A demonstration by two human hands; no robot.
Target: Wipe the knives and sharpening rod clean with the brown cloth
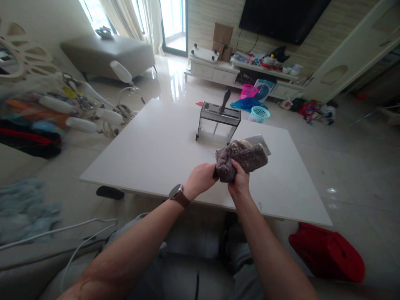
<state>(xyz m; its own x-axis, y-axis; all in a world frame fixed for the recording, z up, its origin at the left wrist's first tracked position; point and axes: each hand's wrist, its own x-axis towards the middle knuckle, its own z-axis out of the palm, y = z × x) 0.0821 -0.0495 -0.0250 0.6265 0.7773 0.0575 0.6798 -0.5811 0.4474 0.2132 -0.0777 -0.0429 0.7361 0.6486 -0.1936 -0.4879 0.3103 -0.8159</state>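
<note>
Over the near right part of the white table, my left hand (201,178), with a watch on its wrist, is closed around the dark handle of a wide-bladed kitchen knife (261,143). Its flat grey blade points away to the right and is partly covered. My right hand (240,179) grips a fuzzy brown cloth (250,158), thumb on top, folded around the blade. The cloth hides much of the blade and some of the fingers. Beyond the hands stands a knife block (218,121) with clear sides and a black-handled tool (225,101) upright in its top.
The white table (137,154) spreads out before me. Past its far edge are a light blue basket (259,113) and a pink basket (249,91) on the floor. A red bag-like item (328,252) lies at lower right. A lamp (93,93) with white shades is at left.
</note>
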